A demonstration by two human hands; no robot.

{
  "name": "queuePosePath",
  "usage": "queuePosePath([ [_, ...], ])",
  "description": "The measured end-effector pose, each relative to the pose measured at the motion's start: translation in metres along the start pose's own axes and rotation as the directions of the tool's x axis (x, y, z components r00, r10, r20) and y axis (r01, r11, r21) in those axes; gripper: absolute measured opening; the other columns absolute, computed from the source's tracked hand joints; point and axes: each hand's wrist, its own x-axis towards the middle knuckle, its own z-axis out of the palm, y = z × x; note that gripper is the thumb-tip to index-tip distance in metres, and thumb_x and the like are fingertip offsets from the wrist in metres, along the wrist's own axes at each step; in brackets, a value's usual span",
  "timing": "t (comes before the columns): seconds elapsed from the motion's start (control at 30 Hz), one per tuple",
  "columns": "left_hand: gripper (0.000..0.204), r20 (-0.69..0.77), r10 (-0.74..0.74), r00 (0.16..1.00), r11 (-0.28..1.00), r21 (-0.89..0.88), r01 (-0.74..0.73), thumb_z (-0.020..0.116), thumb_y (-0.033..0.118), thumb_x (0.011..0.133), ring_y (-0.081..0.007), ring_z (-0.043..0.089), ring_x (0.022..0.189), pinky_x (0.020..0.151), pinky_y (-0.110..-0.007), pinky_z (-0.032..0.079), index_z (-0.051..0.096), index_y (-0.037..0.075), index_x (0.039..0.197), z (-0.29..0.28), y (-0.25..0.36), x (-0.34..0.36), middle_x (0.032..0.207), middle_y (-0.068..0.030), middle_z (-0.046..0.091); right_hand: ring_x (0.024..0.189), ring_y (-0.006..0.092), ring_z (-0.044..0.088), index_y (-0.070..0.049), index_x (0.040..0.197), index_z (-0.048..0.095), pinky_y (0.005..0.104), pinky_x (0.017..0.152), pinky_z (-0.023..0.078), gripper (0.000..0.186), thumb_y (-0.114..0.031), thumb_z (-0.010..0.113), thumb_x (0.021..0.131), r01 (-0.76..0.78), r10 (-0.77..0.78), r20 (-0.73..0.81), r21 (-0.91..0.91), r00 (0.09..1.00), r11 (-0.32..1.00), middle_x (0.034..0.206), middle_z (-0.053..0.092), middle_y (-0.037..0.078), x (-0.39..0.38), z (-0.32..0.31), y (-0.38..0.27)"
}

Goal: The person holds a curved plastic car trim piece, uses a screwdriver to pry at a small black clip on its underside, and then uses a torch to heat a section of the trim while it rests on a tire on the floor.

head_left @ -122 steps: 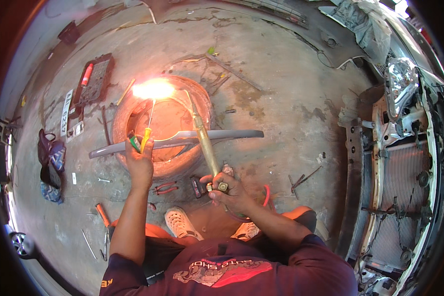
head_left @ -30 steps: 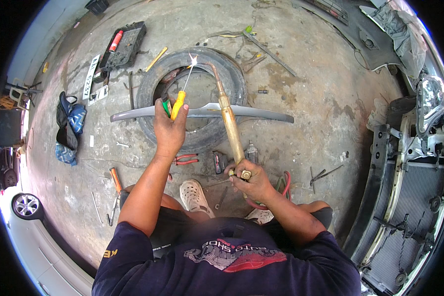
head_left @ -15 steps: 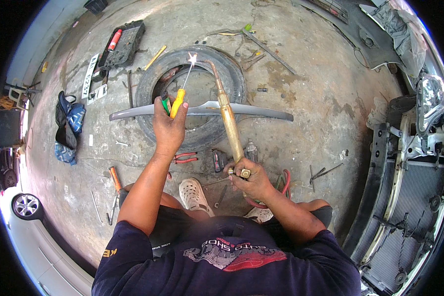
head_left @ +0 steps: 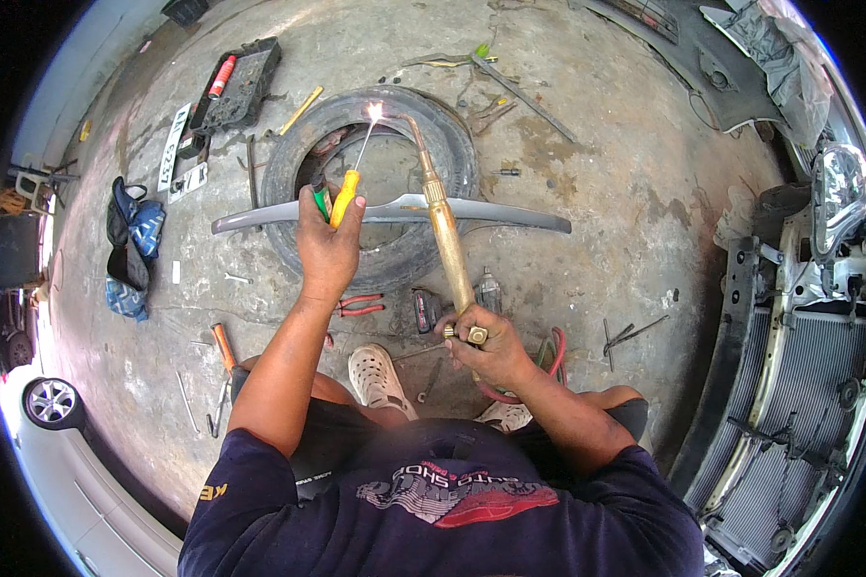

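My left hand (head_left: pixel 329 245) grips a yellow-handled screwdriver (head_left: pixel 345 197), its thin shaft angled up and away from me. A green-handled tool (head_left: pixel 321 198) of unclear kind sits in the same hand. Closed round the valve end of a brass gas torch (head_left: pixel 448 240) is my right hand (head_left: pixel 493 348). The torch's bent copper nozzle points left at the screwdriver's tip, where a bright white-orange glow (head_left: pixel 375 112) hides the tip itself. Beneath both tools, a long curved grey strip (head_left: pixel 520 215) lies across a black tyre (head_left: pixel 284 163) on the floor.
Red-handled pliers (head_left: pixel 361 306), a battery pack (head_left: pixel 423 312) and a clear bottle (head_left: pixel 489 292) lie before my feet. Red and green hoses (head_left: pixel 558 358) loop beside my right forearm. A black tray (head_left: pixel 250 91) stands far left; a car's front with radiators (head_left: pixel 803 404) borders the right.
Both hands hold nearly the same position. The glow at the screwdriver's tip has changed shape from a spiky flare to a rounder spot.
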Motion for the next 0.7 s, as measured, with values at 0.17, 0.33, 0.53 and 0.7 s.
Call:
queuePosePath([
  [0.17, 0.036, -0.003, 0.031, 1.0, 0.999, 0.019, -0.03, 0.08, 0.024, 0.098, -0.0121, 0.055, 0.076, 0.068, -0.03, 0.048, 0.059, 0.0, 0.116, -0.001, 0.0, 0.0, 0.09, -0.0052, 0.062, 0.083, 0.0096, 0.065, -0.008, 0.096, 0.051, 0.0284, 0.065, 0.059, 0.023, 0.004, 0.07, 0.096, 0.003, -0.002, -0.015, 0.016, 1.0, 1.0, 0.116, 0.071, 0.009, -0.001, 0.002, -0.004],
  [0.33, 0.036, -0.004, 0.008, 1.0, 1.0, 0.007, -0.008, 0.08, 0.023, 0.098, -0.012, 0.056, 0.078, 0.068, -0.03, 0.049, 0.059, 0.0, 0.116, 0.001, 0.003, 0.0, 0.091, -0.0058, 0.063, 0.083, 0.0094, 0.065, -0.008, 0.096, 0.05, 0.0276, 0.066, 0.058, 0.023, 0.005, 0.069, 0.096, 0.005, -0.005, -0.023, 0.023, 1.0, 1.0, 0.117, 0.071, 0.008, -0.001, 0.001, -0.002],
  [0.53, 0.032, -0.01, -0.007, 1.0, 0.997, -0.07, 0.006, 0.079, 0.017, 0.097, -0.0154, 0.054, 0.074, 0.067, -0.033, 0.048, 0.055, 0.001, 0.109, 0.002, 0.001, -0.001, 0.085, -0.0083, 0.06, 0.082, 0.0136, 0.068, -0.007, 0.095, 0.058, 0.0315, 0.07, 0.058, 0.022, 0.008, 0.072, 0.088, 0.066, -0.126, -0.246, -0.239, 0.961, 0.969, 0.107, 0.073, 0.007, 0.013, -0.016, 0.002],
  [0.7, 0.031, -0.049, 0.096, 0.994, 0.995, 0.017, -0.095, 0.079, 0.017, 0.097, -0.0155, 0.052, 0.073, 0.067, -0.034, 0.048, 0.055, 0.002, 0.108, 0.001, 0.004, -0.003, 0.084, -0.0077, 0.058, 0.085, 0.0288, 0.071, -0.008, 0.108, 0.068, 0.0401, 0.077, 0.057, 0.019, -0.004, 0.069, 0.089, -0.22, -0.229, -0.698, -0.49, 0.679, 0.844, 0.096, 0.073, 0.016, 0.039, -0.103, 0.027],
])
